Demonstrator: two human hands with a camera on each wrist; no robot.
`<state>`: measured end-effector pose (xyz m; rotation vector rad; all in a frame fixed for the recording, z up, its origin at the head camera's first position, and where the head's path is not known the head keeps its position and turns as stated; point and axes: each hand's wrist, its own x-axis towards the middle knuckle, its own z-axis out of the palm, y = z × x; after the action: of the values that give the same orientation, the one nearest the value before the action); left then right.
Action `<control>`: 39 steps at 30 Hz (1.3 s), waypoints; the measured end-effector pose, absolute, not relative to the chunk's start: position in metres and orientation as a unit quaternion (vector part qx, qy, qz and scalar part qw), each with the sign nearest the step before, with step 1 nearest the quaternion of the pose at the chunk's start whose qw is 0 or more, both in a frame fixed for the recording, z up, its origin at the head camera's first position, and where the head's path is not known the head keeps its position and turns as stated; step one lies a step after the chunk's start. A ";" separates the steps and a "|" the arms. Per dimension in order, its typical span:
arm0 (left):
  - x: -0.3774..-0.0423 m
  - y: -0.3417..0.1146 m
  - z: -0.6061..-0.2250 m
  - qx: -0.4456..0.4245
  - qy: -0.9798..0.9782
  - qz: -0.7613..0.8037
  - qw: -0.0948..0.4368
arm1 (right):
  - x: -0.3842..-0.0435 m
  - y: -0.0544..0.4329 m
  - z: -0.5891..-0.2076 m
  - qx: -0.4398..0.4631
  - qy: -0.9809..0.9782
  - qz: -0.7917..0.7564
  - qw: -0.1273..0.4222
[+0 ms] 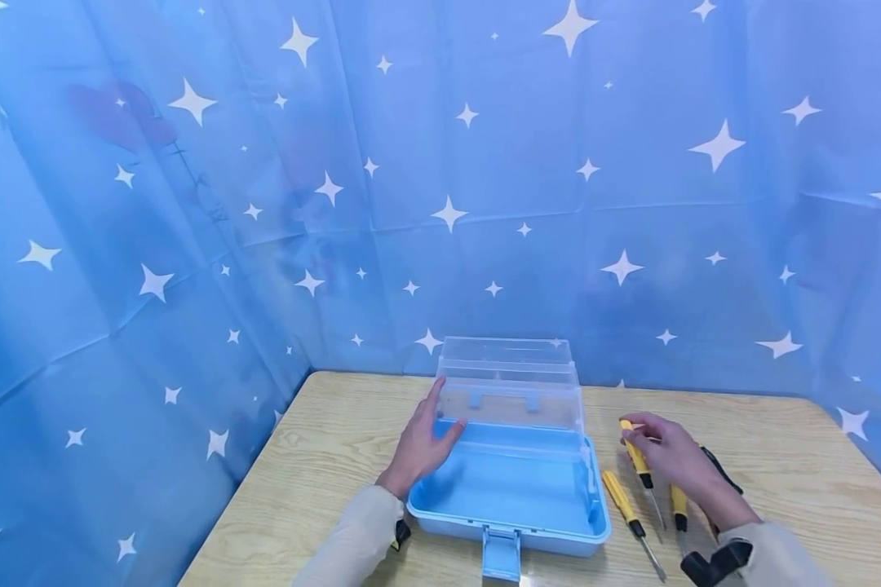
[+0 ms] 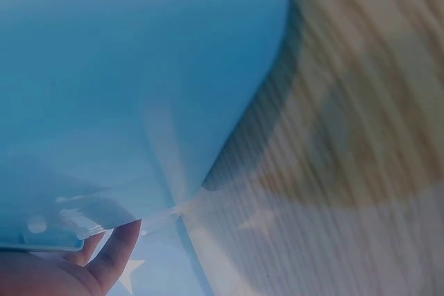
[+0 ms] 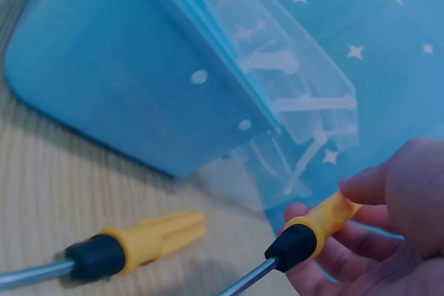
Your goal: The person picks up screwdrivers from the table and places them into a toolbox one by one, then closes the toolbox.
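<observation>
In the head view, a light blue toolbox with a raised clear lid stands on the table. My left hand is at its back left corner, fingers extended by the lid's edge and the thumb reaching over the rim. My right hand pinches the yellow handle of a screwdriver to the right of the box, its shaft slanting down. In the right wrist view, the fingers and thumb are round that screwdriver's handle. Another yellow-handled screwdriver lies between the box and my right hand.
A further yellow-handled screwdriver lies beneath my right wrist, beside a dark-handled tool partly hidden by the arm. The box's front latch hangs down. A blue star-patterned curtain rises behind the wooden table.
</observation>
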<state>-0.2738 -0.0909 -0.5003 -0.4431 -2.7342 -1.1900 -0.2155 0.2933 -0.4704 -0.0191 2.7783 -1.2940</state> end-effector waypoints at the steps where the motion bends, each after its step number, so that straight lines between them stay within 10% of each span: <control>1: -0.274 -0.091 -0.501 -0.146 -0.905 -0.395 0.063 | -0.217 0.292 -0.469 -0.010 0.903 -0.427 0.036; 39: -0.275 -0.091 -0.499 -0.145 -0.905 -0.394 0.071 | -0.258 0.256 -0.410 -0.059 0.900 -0.432 -0.020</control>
<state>-0.2752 -0.0912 -0.4987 -0.4355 -2.7213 -1.1835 -0.2579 0.2563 -0.4102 -0.1891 2.8629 -1.3748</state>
